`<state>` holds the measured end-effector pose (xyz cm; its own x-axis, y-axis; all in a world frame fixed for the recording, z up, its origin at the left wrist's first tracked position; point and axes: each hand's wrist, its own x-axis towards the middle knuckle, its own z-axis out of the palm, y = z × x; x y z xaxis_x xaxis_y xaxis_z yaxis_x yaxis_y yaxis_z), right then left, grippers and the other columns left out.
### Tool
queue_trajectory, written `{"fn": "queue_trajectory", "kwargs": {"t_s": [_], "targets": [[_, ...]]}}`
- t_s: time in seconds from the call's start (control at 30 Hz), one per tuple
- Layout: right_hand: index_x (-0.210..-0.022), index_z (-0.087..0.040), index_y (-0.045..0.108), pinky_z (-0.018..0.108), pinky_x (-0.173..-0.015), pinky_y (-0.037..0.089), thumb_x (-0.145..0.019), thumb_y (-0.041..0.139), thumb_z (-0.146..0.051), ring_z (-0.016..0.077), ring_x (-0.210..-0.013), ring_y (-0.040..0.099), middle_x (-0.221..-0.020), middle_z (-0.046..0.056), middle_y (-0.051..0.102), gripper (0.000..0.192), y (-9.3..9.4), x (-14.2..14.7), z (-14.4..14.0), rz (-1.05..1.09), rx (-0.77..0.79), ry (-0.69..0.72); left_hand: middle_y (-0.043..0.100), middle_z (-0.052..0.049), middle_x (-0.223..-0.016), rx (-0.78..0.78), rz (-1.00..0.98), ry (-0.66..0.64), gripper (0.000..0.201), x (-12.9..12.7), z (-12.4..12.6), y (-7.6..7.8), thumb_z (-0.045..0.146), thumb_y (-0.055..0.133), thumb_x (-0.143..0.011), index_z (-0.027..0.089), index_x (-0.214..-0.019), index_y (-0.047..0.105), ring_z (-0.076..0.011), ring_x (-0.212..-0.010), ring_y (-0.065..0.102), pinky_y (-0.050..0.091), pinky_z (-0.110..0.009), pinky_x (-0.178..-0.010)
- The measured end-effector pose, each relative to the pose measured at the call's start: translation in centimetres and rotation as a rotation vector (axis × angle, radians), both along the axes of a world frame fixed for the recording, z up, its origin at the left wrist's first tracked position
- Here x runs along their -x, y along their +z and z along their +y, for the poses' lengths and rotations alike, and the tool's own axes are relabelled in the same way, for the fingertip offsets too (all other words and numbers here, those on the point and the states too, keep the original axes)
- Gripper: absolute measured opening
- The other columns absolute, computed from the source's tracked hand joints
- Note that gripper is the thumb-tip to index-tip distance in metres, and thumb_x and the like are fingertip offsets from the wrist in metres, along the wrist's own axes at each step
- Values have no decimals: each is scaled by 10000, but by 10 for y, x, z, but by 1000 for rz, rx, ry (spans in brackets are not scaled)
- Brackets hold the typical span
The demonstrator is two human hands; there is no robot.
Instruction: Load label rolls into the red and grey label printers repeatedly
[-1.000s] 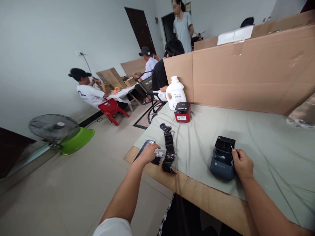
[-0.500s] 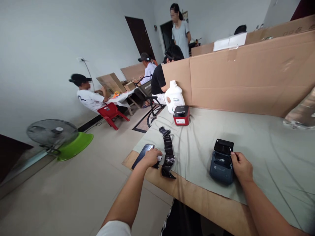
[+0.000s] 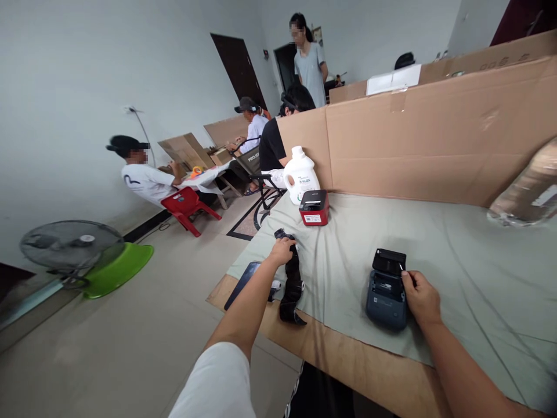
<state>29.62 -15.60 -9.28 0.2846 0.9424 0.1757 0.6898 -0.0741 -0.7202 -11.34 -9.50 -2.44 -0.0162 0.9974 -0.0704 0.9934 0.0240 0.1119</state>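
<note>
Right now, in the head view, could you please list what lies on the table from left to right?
Phone → black strip under the left hand → red printer → dark blue printer → right hand → clear wrapped bundle.

From my remote seat I see a small red and black box-shaped printer (image 3: 313, 207) on the grey-green cloth (image 3: 456, 261) that covers the wooden table (image 3: 348, 354). Just behind it stands a white plastic jug (image 3: 299, 174), against the tall brown cardboard partition (image 3: 413, 145). A dark phone (image 3: 242, 281) lies flat at the table's near left corner. On the tiled floor to the left sit a lime-green basin (image 3: 117, 269), a grey fan (image 3: 69, 247) and a red plastic chair (image 3: 185, 203). Several people sit or stand beyond.
</note>
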Motion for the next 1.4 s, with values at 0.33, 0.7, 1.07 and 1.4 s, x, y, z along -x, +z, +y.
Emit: {"fn": "queue_trajectory", "kwargs": {"t_s": [0.33, 0.7, 1.07, 1.4], "targets": [[-828, -198, 633, 257, -559, 325, -832, 369, -535, 169, -582, 506, -630, 33, 600, 429, 2, 2, -1, 19, 6, 12, 524, -122, -1196, -4, 87, -6, 497, -11, -10, -16, 92, 502, -796, 203, -1280, 500, -257, -1150, 461, 369, -372, -990], [-816, -197, 642, 259, -548, 323, -838, 356, -548, 168, -553, 501, -589, 25, 581, 453, 1, 1, -1, 9, -32, 23, 562, -98, -1141, 110, 101, -31, 408, 1, -11, -4, 89, 556, -760, 229, -1140, 607, -230, -1067, 558, 423, -324, -950], [-847, -204, 633, 251, -558, 329, -826, 379, -536, 177, -605, 527, -659, 40, 619, 418, -3, 0, 1, 3, 34, 10, 569, -132, -1238, -16, -52, 199, 291, 16, 13, 14, 236, 444, -882, 179, -1136, 575, -254, -1200, 488, 366, -363, -1006], [-831, -202, 628, 251, -564, 336, -828, 371, -538, 174, -600, 533, -655, 34, 620, 423, -3, 0, 1, 13, -1, 20, 627, -161, -1118, 67, -559, 178, 471, -20, 41, 15, 161, 635, -723, 132, -1180, 523, -283, -1072, 585, 477, -393, -880]]}}
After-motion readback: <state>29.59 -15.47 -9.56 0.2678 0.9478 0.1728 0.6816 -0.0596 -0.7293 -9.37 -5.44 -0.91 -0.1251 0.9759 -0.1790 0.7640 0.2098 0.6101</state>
